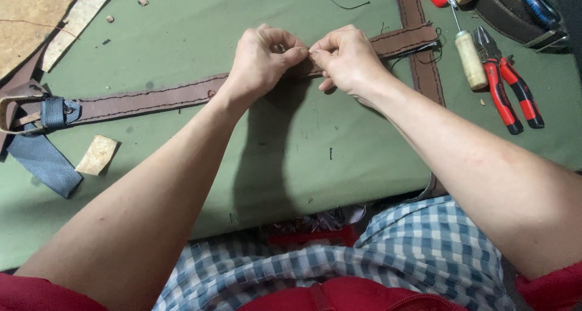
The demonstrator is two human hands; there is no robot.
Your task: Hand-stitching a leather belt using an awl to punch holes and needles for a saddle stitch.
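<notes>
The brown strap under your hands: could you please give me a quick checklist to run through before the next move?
1. Both hands on the strap: ok; left hand and right hand pinch it at one spot.
2. Strap lies flat on the green mat: ok.
3. Thread or needle held: cannot tell, fingers hide it.
4. Awl and pliers to the right, apart from the hands: ok.
5. Stitch line even: cannot tell.

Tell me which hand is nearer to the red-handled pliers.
Right. The right hand pinches the brown leather strap at mid-table, with the red-handled pliers off to its right. The left hand sits farther left on the same strap.
</notes>
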